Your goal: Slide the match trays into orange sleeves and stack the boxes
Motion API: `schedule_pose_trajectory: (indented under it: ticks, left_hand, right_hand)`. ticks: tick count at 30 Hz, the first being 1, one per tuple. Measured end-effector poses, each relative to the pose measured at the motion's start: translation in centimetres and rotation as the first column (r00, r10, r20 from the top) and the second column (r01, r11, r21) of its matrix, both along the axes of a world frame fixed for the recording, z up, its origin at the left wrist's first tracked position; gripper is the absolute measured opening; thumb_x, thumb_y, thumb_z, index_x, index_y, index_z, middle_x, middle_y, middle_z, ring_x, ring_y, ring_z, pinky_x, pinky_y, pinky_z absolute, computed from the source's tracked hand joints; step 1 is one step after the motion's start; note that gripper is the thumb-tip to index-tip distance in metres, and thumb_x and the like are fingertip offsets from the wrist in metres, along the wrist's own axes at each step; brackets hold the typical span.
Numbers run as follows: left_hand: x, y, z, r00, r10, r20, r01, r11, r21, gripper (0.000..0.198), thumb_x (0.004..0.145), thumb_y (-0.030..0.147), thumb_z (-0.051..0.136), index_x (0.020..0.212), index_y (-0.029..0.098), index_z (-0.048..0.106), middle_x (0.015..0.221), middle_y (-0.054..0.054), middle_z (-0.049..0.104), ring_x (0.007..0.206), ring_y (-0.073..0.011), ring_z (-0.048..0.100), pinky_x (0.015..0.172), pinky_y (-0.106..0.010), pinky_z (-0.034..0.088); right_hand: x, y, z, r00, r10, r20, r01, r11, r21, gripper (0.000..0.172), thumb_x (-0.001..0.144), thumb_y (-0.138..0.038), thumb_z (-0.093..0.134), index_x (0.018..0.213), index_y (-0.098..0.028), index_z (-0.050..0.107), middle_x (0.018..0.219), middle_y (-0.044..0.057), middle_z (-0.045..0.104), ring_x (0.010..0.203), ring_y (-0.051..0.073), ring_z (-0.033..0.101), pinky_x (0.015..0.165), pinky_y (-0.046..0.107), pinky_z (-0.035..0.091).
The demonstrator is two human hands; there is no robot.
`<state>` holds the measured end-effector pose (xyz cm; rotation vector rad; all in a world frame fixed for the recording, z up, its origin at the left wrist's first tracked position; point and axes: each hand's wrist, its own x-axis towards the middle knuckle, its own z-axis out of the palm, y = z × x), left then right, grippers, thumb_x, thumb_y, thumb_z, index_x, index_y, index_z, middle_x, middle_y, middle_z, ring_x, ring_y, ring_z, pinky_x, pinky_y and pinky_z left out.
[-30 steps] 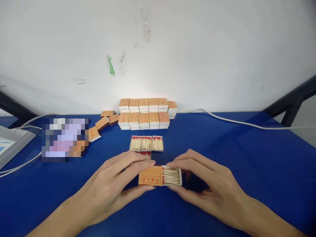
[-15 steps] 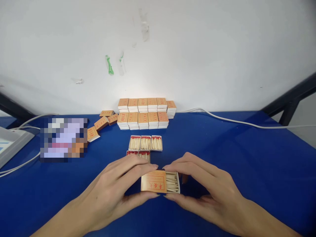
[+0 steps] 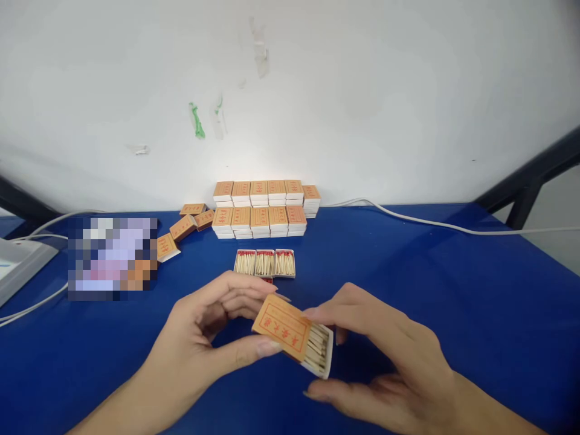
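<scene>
A half-slid-open matchbox (image 3: 283, 329) with an orange printed sleeve is tilted in front of me, its right end lower. Matches (image 3: 319, 347) show in the white tray sticking out on the right. My left hand (image 3: 206, 338) grips the sleeve between thumb and fingers at its left part. Around the right end is my right hand (image 3: 380, 356), thumb and fingers apart; the index fingertip is at the sleeve's upper edge, while the thumb stands clear below the tray. Behind the hands lies a row of open match trays (image 3: 264, 263) with red-tipped matches. Another tray is mostly hidden by my left hand.
Closed matchboxes (image 3: 260, 217) stand stacked in two rows near the white wall. Several loose matchbox sleeves (image 3: 183, 227) lie left of them, next to a pixelated object (image 3: 113, 257). A white cable (image 3: 408, 220) runs along the back right of the blue table (image 3: 453, 290).
The matchbox has turned from level to slanting, right end down. My right thumb has come away from it, and my left hand has shifted its grip.
</scene>
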<state>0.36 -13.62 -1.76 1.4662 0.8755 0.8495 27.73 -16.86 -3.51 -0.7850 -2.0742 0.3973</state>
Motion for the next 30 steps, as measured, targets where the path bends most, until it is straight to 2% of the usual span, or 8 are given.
schedule_pose_trajectory:
  ticks: [4,6,9,12,16,21,25,30]
  left_hand:
    - [0.2,0.4,0.5,0.992,-0.053,0.117,0.074,0.979,-0.190,0.034,0.095,0.032,0.092,0.128,0.032,0.084,0.126,-0.004,0.088,0.108,-0.0209,0.087,0.095,-0.026,0.070]
    - [0.2,0.3,0.4,0.982,-0.077,0.172,0.122,0.955,-0.269,0.035,0.097,0.031,0.090,0.132,0.034,0.084,0.132,-0.004,0.087,0.113,-0.0226,0.086,0.098,-0.029,0.070]
    - [0.2,0.0,0.1,0.972,-0.106,0.210,0.176,0.922,-0.346,0.039,0.099,0.030,0.089,0.137,0.036,0.083,0.130,-0.004,0.087,0.117,-0.0229,0.085,0.102,-0.030,0.069]
    - [0.2,-0.5,-0.1,0.968,-0.178,0.176,0.232,0.898,-0.373,0.042,0.100,0.032,0.088,0.141,0.035,0.082,0.132,-0.005,0.086,0.124,-0.0259,0.082,0.109,-0.036,0.066]
    - [0.3,-0.9,0.0,0.953,-0.281,0.114,0.304,0.876,-0.375,0.040,0.104,0.038,0.082,0.144,0.037,0.080,0.128,-0.005,0.086,0.122,-0.0283,0.081,0.108,-0.043,0.066]
    - [0.4,-1.1,-0.4,0.958,-0.268,0.098,0.284,0.870,-0.403,0.048,0.105,0.041,0.080,0.152,0.042,0.072,0.139,-0.005,0.082,0.132,-0.0300,0.078,0.116,-0.049,0.062]
    - [0.0,-1.4,-1.0,0.961,-0.251,0.117,0.277,0.868,-0.412,0.056,0.105,0.039,0.080,0.157,0.049,0.062,0.136,-0.001,0.083,0.133,-0.0257,0.078,0.117,-0.045,0.061]
    - [-0.2,-1.4,-1.3,0.963,-0.240,0.124,0.270,0.864,-0.425,0.057,0.107,0.038,0.079,0.159,0.047,0.058,0.135,-0.001,0.083,0.128,-0.0222,0.080,0.115,-0.039,0.061]
  right_hand:
    - [-0.1,0.0,-0.1,0.997,0.080,-0.025,-0.080,0.997,-0.014,0.047,0.105,-0.040,0.082,0.141,-0.015,0.065,0.108,0.007,0.079,0.092,0.016,0.073,0.082,0.028,0.066]
    - [-0.2,-0.1,-0.1,0.997,0.079,-0.012,-0.079,0.996,-0.035,0.044,0.106,-0.040,0.081,0.140,-0.016,0.065,0.106,0.005,0.079,0.089,0.015,0.072,0.079,0.026,0.064]
    - [-0.5,-0.2,0.1,0.999,0.048,0.006,-0.047,0.997,-0.054,0.047,0.106,-0.046,0.080,0.140,-0.018,0.064,0.099,0.002,0.077,0.082,0.014,0.070,0.071,0.026,0.062]
    - [-0.7,-0.3,0.4,0.999,-0.014,0.047,0.017,0.998,-0.059,0.052,0.103,-0.051,0.083,0.141,-0.020,0.064,0.098,0.002,0.073,0.084,0.016,0.070,0.069,0.027,0.062]
    - [-0.7,-0.6,0.3,0.995,-0.046,0.089,0.049,0.998,-0.041,0.064,0.099,-0.054,0.086,0.149,-0.022,0.062,0.112,0.008,0.064,0.087,0.018,0.069,0.068,0.028,0.065]
    - [-0.6,-0.6,-0.1,0.995,0.002,0.100,0.003,0.999,-0.054,0.061,0.100,-0.050,0.086,0.149,-0.024,0.061,0.124,0.011,0.059,0.094,0.019,0.072,0.074,0.031,0.068]
    - [-0.5,-0.4,-0.1,0.994,0.007,0.112,-0.007,1.000,0.004,0.059,0.100,-0.050,0.085,0.145,-0.019,0.062,0.122,0.012,0.063,0.100,0.021,0.072,0.078,0.031,0.067]
    - [-0.2,-0.2,-0.3,0.990,-0.002,0.138,-0.004,0.999,0.045,0.061,0.100,-0.050,0.086,0.145,-0.016,0.063,0.112,0.010,0.069,0.097,0.022,0.071,0.071,0.032,0.064]
